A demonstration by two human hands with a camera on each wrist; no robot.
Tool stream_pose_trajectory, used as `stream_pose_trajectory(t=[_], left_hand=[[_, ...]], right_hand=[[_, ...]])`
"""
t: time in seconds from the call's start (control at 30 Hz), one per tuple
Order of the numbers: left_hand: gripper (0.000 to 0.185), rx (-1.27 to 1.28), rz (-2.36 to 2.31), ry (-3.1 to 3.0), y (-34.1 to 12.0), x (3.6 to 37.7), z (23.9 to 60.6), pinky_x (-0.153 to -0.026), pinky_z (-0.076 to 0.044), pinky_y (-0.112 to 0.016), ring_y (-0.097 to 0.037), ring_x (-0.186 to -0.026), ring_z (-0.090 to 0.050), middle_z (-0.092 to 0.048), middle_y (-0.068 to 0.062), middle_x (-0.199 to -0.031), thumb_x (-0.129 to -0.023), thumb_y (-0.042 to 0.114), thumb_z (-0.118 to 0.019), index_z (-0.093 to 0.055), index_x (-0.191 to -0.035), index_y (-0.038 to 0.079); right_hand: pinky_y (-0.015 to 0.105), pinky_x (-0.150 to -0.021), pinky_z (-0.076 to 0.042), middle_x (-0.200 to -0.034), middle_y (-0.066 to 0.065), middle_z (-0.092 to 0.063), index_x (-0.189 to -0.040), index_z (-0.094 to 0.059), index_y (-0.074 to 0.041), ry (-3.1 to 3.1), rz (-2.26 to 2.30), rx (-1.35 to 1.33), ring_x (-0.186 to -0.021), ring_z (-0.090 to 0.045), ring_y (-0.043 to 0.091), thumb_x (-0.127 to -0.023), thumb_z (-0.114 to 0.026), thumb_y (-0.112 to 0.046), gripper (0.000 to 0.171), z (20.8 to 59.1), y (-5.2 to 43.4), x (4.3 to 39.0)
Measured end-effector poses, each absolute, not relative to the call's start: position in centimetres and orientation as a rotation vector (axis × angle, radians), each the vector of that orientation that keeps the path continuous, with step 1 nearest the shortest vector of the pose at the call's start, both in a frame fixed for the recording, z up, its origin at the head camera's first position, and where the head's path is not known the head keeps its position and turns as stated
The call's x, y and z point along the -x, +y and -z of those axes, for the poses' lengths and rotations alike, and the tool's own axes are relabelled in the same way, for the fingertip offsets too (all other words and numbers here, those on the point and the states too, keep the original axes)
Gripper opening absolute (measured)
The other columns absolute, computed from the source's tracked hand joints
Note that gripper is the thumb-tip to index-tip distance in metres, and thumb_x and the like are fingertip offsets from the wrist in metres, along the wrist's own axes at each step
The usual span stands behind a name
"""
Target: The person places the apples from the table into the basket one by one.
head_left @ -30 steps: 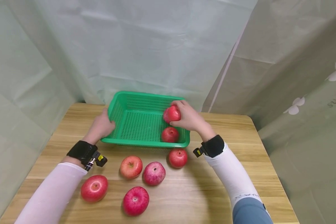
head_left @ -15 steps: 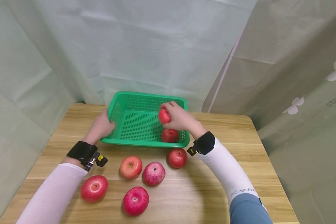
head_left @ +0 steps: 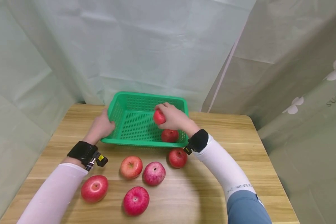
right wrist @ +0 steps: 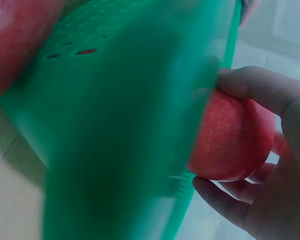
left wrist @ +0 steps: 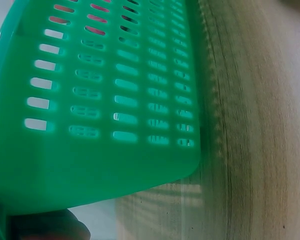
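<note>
My left hand grips the left end of a green plastic basket, thumb over the rim. In the left wrist view the slotted basket wall fills most of the frame. My right hand holds a red apple over the right half of the basket. The right wrist view shows thumb and fingers spread around this apple, partly hidden behind the blurred basket rim. A second red apple lies inside, in the front right corner, just below the right hand.
In front of the basket, several apples lie on the wooden table: one apple close to its front right corner, a paler one, a pinkish one, others nearer. Pale curtains hang behind and at both sides.
My right hand has moved left over the basket, carrying the apple away from the right end. The left hand and the basket have stayed in place.
</note>
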State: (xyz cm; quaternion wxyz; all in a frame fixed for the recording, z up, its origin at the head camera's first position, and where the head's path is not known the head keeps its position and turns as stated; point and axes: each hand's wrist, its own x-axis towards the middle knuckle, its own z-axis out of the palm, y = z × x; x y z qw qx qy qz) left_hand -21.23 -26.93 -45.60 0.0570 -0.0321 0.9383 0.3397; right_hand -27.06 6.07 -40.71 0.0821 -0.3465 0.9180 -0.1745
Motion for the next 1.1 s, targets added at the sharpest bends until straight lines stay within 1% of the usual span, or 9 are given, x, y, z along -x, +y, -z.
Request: stream_pose_trajectory(t=[0.23, 0.37, 0.47, 0.57, 0.7, 0.8, 0.93, 1.1], left_hand=[[0.071, 0.101, -1.035, 2.846, -26.9, 21.2, 45.6, -0.059, -0.054, -0.039, -0.038, -0.08, -0.066, -0.058, -0.042, -0.118, -0.103, 0.009, -0.047, -0.013, -0.161, -0.015], [0.072, 0.105, -1.046, 2.835, -27.0, 21.2, 45.6, -0.06, -0.054, -0.04, -0.039, -0.082, -0.067, -0.058, -0.043, -0.12, -0.104, 0.009, -0.047, -0.011, -0.162, -0.014], [0.073, 0.103, -1.049, 2.836, -27.0, 21.2, 45.6, -0.06, -0.054, -0.04, -0.039, -0.081, -0.067, -0.057, -0.043, -0.12, -0.104, 0.009, -0.047, -0.01, -0.162, -0.015], [0.072, 0.1, -1.043, 2.842, -27.0, 21.3, 45.5, -0.059, -0.054, -0.039, -0.038, -0.08, -0.067, -0.058, -0.042, -0.118, -0.104, 0.009, -0.047, -0.012, -0.161, -0.015], [0.07, 0.099, -1.041, 2.837, -26.9, 21.2, 45.5, -0.059, -0.054, -0.039, -0.038, -0.08, -0.066, -0.058, -0.041, -0.117, -0.104, 0.009, -0.047, -0.014, -0.161, -0.015], [0.071, 0.099, -1.032, 2.837, -27.0, 21.2, 45.5, -0.059, -0.054, -0.04, -0.038, -0.081, -0.066, -0.057, -0.044, -0.119, -0.104, 0.009, -0.047, -0.012, -0.161, -0.016], [0.073, 0.093, -1.013, 2.844, -27.1, 21.2, 45.5, -0.059, -0.054, -0.041, -0.039, -0.08, -0.066, -0.056, -0.045, -0.119, -0.104, 0.009, -0.047, -0.009, -0.161, -0.017], [0.073, 0.088, -0.994, 2.856, -27.1, 21.3, 45.4, -0.059, -0.053, -0.041, -0.038, -0.079, -0.065, -0.057, -0.045, -0.118, -0.104, 0.01, -0.049, -0.01, -0.161, -0.017]], right_hand=[[0.039, -0.091, -0.057, -0.148, 0.011, -0.051, -0.156, -0.048, -0.014, 2.725, 0.473, 1.039, -0.12, -0.059, 0.024, -0.089, -0.083, -0.023, 0.076, 41.6, 5.5, 27.2], [0.04, -0.093, -0.057, -0.149, 0.012, -0.05, -0.161, -0.044, -0.017, 2.707, 0.443, 1.081, -0.122, -0.06, 0.023, -0.091, -0.083, -0.024, 0.081, 42.2, 5.1, 27.4], [0.043, -0.096, -0.056, -0.151, 0.013, -0.049, -0.161, -0.046, -0.022, 2.695, 0.425, 1.104, -0.125, -0.06, 0.025, -0.092, -0.084, -0.025, 0.079, 42.5, 4.8, 27.4], [0.044, -0.1, -0.055, -0.153, 0.014, -0.048, -0.159, -0.05, -0.024, 2.688, 0.376, 1.114, -0.127, -0.059, 0.026, -0.094, -0.083, -0.026, 0.073, 42.9, 4.6, 27.4], [0.042, -0.104, -0.053, -0.153, 0.015, -0.049, -0.158, -0.052, -0.023, 2.694, 0.288, 1.134, -0.133, -0.056, 0.027, -0.095, -0.083, -0.028, 0.07, 43.2, 4.2, 27.2], [0.042, -0.107, -0.051, -0.153, 0.015, -0.051, -0.158, -0.053, -0.023, 2.701, 0.253, 1.144, -0.136, -0.053, 0.028, -0.095, -0.083, -0.028, 0.069, 43.4, 4.0, 27.1], [0.043, -0.108, -0.05, -0.152, 0.015, -0.052, -0.157, -0.054, -0.022, 2.713, 0.238, 1.15, -0.137, -0.052, 0.031, -0.095, -0.083, -0.028, 0.068, 43.7, 3.9, 26.9], [0.044, -0.11, -0.049, -0.154, 0.016, -0.05, -0.158, -0.052, -0.023, 2.699, 0.264, 1.13, -0.14, -0.05, 0.033, -0.096, -0.082, -0.029, 0.069, 43.9, 4.0, 26.7]])
